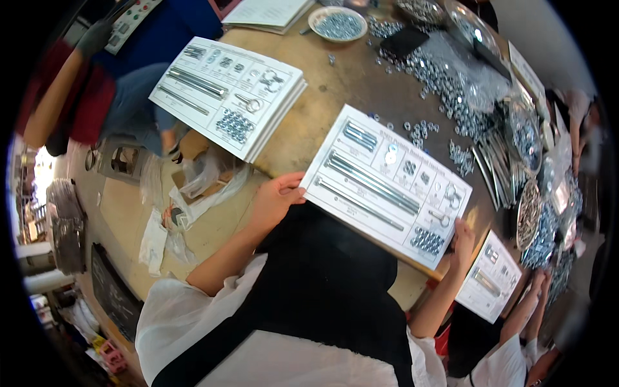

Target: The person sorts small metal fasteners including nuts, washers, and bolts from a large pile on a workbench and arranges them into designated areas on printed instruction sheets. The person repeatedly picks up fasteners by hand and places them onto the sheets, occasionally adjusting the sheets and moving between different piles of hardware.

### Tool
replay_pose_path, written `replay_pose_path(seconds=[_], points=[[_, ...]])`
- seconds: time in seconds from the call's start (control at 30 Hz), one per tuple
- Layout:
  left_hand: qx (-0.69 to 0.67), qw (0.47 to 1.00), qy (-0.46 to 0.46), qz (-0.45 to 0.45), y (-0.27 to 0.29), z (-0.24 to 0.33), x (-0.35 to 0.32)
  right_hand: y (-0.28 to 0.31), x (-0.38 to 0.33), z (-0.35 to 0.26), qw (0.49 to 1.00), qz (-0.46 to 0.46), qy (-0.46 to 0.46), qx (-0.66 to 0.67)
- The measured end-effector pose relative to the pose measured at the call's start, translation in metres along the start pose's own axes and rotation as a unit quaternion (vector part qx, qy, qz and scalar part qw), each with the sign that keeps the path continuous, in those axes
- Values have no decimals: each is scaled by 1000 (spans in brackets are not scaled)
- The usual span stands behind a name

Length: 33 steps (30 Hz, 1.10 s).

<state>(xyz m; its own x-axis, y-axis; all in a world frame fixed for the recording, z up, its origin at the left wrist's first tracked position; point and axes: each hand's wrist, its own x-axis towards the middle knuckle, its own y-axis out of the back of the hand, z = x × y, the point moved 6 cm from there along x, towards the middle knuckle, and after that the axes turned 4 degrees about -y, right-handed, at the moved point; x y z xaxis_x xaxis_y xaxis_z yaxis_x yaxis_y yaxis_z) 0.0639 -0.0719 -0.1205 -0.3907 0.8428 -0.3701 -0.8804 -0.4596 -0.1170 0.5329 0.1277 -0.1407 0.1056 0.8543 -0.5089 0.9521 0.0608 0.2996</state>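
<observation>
A white hardware card [380,145], with long bolts, pins, rings and nuts showing in printed boxes, is held between my two hands at the near edge of the table. My left hand [284,197] pinches its left edge, thumb on top. At the lower right corner, my right hand [460,244] grips the card, its fingers partly hidden. Further left on the table lies a stack of similar cards [284,116]. I cannot tell whether my card is a single one or several together.
Loose nuts [445,97] spread across the table [348,77] beyond the card, beside long metal rods [493,174]. A bowl of small parts [337,24] stands at the back. On the right, a co-worker's hands [540,280] are near another card [491,274]. A gloved person [71,97] is at far left.
</observation>
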Motion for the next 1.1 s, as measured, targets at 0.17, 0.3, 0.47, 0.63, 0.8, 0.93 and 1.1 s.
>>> replay_pose_path(seconds=[0.17, 0.3, 0.47, 0.63, 0.8, 0.93, 1.1], points=[[-17, 999, -28, -18, 2, 5, 1, -9, -14, -15, 991, -29, 7, 129], [-34, 998, -43, 12, 16, 21, -12, -9, -27, -45, 986, -35, 47, 153], [-11, 993, -87, 76, 58, 81, -25, -54, -55, -123, 983, -76, 84, 144], [29, 976, -112, 187, 149, 114, -1, -146, -50, -157, 984, -141, 72, 82], [115, 946, -141, 267, 262, 153, 38, -285, -56, -162, 953, -278, 71, 98], [105, 939, -138, 297, 369, 168, 78, -378, -84, -167, 930, -348, 51, 110], [130, 929, -110, 329, 417, 187, 99, -446, -104, -164, 925, -366, 30, 94]])
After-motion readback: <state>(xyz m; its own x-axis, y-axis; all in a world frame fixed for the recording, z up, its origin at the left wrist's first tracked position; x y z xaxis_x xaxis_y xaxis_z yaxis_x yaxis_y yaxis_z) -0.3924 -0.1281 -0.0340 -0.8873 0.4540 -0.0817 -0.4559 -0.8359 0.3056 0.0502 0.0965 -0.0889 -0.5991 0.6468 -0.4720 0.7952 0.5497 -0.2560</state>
